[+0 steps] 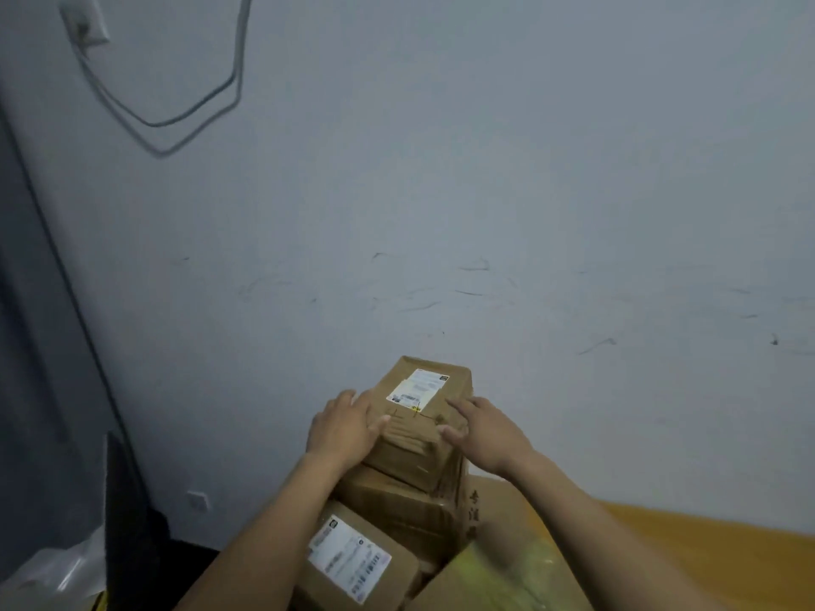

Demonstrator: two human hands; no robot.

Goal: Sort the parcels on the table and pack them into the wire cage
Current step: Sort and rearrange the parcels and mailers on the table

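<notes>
A brown cardboard parcel (425,405) with a white shipping label sits on top of a stack of boxes near the wall. My left hand (346,427) lies against its left side and top edge. My right hand (483,427) presses its right side with fingers spread. Both hands grip this top parcel between them. Under it is a larger brown box (397,509). Below and nearer lies another labelled parcel (353,562). A big plain carton (507,562) is at the right. No wire cage is in view.
A grey-white scuffed wall (485,191) fills the background, with cables and a socket (84,19) at the upper left. A wooden table surface (714,535) shows at the right. A dark panel (121,500) and clear plastic wrap (57,571) stand at the lower left.
</notes>
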